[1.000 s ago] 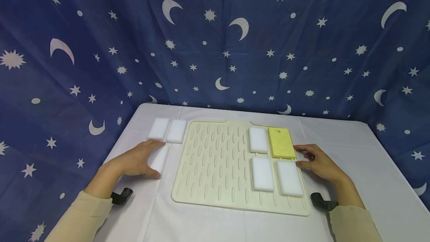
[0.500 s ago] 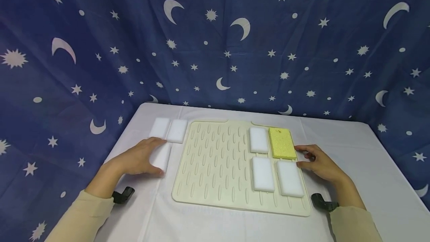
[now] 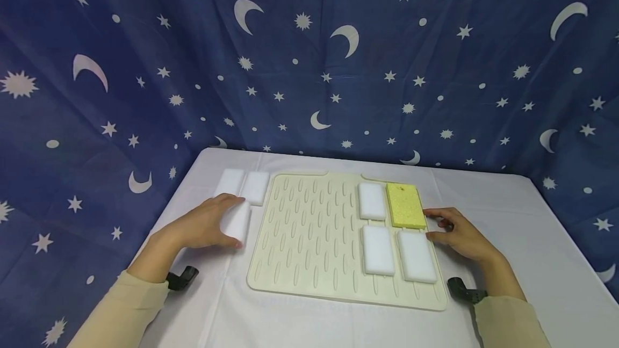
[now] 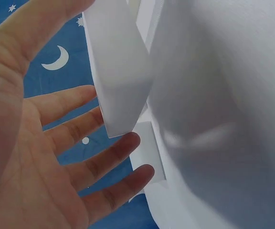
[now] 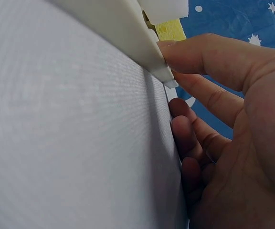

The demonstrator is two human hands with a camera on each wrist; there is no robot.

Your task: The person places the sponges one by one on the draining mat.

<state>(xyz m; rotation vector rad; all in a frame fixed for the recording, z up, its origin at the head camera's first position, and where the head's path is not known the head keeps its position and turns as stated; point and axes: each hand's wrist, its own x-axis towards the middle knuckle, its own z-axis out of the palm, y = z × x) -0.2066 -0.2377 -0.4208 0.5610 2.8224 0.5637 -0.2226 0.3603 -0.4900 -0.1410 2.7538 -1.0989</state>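
In the head view my left hand (image 3: 205, 224) holds a white sponge block (image 3: 236, 224) between thumb and fingers, left of the cream ridged mat (image 3: 309, 235). Seen from the left wrist, this block (image 4: 121, 71) stands tilted between thumb and fingers and seems raised off the cloth. My right hand (image 3: 456, 234) rests at the mat's right edge, beside a yellow sponge (image 3: 405, 205). In the right wrist view its thumb (image 5: 199, 55) touches the mat's rim (image 5: 132, 36), while the other fingers curl loosely below.
Two more white blocks, one at the back left (image 3: 230, 181) and its neighbour (image 3: 254, 188), lie beyond my left hand. On the mat's right side are white blocks at the back (image 3: 372, 201), front middle (image 3: 379, 250) and front right (image 3: 417, 256). A patterned blue curtain (image 3: 290, 95) hangs behind the table.
My left hand has moved slightly right and away from me, bringing the white sponge block closer to the mat's left edge. My right hand has stayed in place.
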